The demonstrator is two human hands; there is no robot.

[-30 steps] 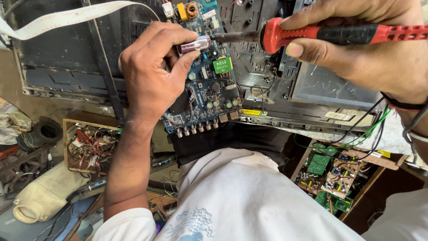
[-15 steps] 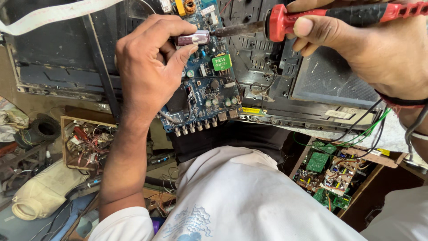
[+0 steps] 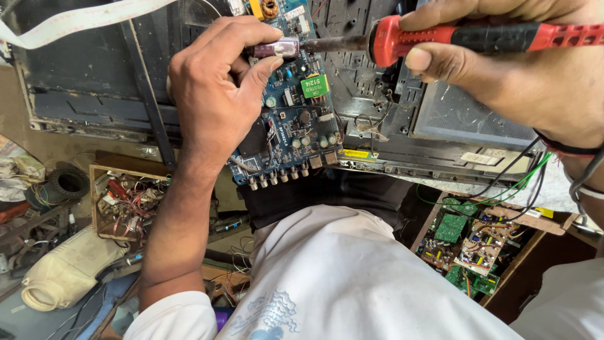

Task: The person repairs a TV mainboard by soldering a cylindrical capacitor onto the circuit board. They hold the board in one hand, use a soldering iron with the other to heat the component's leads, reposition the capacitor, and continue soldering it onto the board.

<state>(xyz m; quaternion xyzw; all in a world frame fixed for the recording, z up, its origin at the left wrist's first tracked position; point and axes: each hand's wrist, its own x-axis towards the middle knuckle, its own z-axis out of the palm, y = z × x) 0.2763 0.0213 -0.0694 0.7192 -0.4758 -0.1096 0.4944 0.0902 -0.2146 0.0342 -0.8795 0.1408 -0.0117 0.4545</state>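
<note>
My left hand (image 3: 217,101) rests on a blue circuit board (image 3: 296,119) and pinches a small shiny cylindrical part (image 3: 277,48) between thumb and fingers. My right hand (image 3: 522,69) grips a tool with a red and black handle (image 3: 478,39), held level. Its dark metal shaft (image 3: 333,44) points left and meets the end of the shiny part. The board lies on the black back panel (image 3: 94,82) of a flat appliance. A green sticker (image 3: 314,85) sits on the board near the shaft.
A white flat ribbon cable (image 3: 75,20) crosses the top left. A wooden box of loose wires and parts (image 3: 123,201) stands at the left. Several green circuit boards (image 3: 469,242) lie in a box at the right. A cream plastic jug (image 3: 63,267) lies low on the left.
The view has shifted slightly. The tool handle has tilted back to level and its shaft stays against the shiny part. My left hand keeps its pinch.
</note>
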